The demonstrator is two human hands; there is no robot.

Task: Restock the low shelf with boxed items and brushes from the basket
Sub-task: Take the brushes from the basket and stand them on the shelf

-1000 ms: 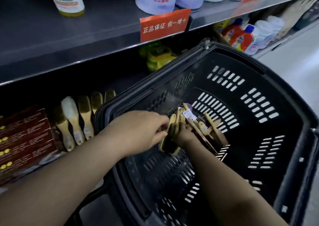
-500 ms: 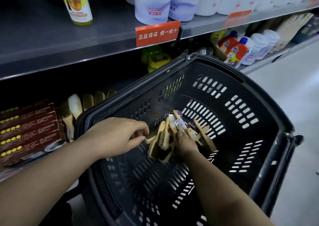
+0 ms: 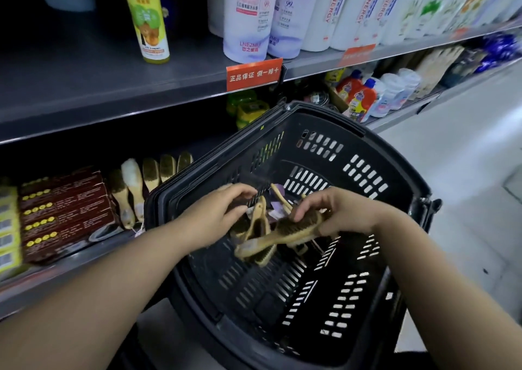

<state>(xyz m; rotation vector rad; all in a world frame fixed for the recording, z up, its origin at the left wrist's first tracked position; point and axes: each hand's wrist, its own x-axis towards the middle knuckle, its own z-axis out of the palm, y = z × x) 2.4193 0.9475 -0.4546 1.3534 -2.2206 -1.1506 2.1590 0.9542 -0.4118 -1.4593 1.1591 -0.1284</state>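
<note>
The wooden brush [image 3: 293,230] now lies clear of the heap, lifted since half a second ago, when the right grip [image 3: 339,214] was sunk among the pile on the basket bottom; that grip is now closed round the brush's head, dark stiff bristles facing up, its pale tapered handle pointing to 8 o'clock; the left grip [image 3: 217,214], as before, pinches a second brush [image 3: 258,220] between thumb and curled fingers, just at 9 o'clock of the first; both brushes are over the inside of the basket [image 3: 395,155], with the remaining brushes [image 3: 278,200] and their purple tags behind at 12 o'clock; the basket is black plastic with slotted walls and a thick rounded rim, tipped toward the person; the view has also swung upward, showing more of the upper shelf [image 3: 84,87]; at 9 o'clock of the basket, on the low shelf [image 3: 70,265], stands a row of shelved brushes [image 3: 132,189], oval heads up, smooth light wood; further toward 9 lie flat brown boxes [image 3: 65,211] with yellow dots, then yellow boxes [image 3: 8,228]; at 12 o'clock an orange tag [image 3: 253,73] hangs on the grey metal shelf edge, under glossy white pouches [image 3: 245,16] and a yellow-green bottle [image 3: 147,19]; pale floor [image 3: 466,172] spreads at 3 o'clock
</note>
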